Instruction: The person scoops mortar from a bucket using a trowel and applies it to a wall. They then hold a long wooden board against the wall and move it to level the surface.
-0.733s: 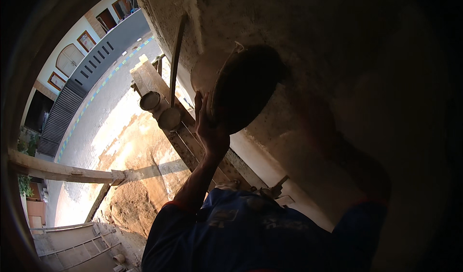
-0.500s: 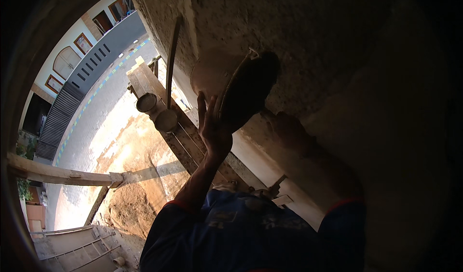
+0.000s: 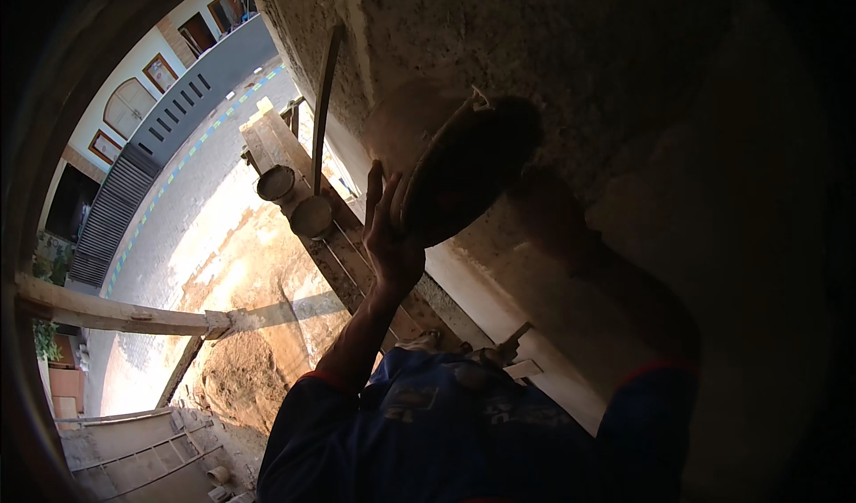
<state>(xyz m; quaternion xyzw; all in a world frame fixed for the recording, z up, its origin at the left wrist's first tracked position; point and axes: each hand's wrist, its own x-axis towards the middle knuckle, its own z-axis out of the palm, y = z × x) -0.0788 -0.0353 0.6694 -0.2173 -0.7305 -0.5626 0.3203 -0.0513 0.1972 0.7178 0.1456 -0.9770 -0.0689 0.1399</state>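
My left hand (image 3: 388, 235) grips a dark, round bucket (image 3: 468, 164) with a small tie at its rim, its fingers along the side, holding it tilted against the rough plastered wall (image 3: 526, 30). My right hand (image 3: 553, 213) is just right of the bucket, in deep shadow and blurred; its fingers and anything in them cannot be made out. Left of my left hand, two round containers (image 3: 310, 218) stand on a plank platform (image 3: 349, 276), and a long narrow strip (image 3: 328, 75) leans on the wall.
A wooden beam (image 3: 125, 314) crosses at the left. Below are a sand heap (image 3: 239, 369), a paved lane (image 3: 174, 226) and a grey fence (image 3: 178, 102) with a building behind it. At the lower left is a concrete surface with bars (image 3: 147, 454).
My right hand came down toward the bucket, then moved back up and right. The bucket in my left hand has shifted slightly right since half a second ago.
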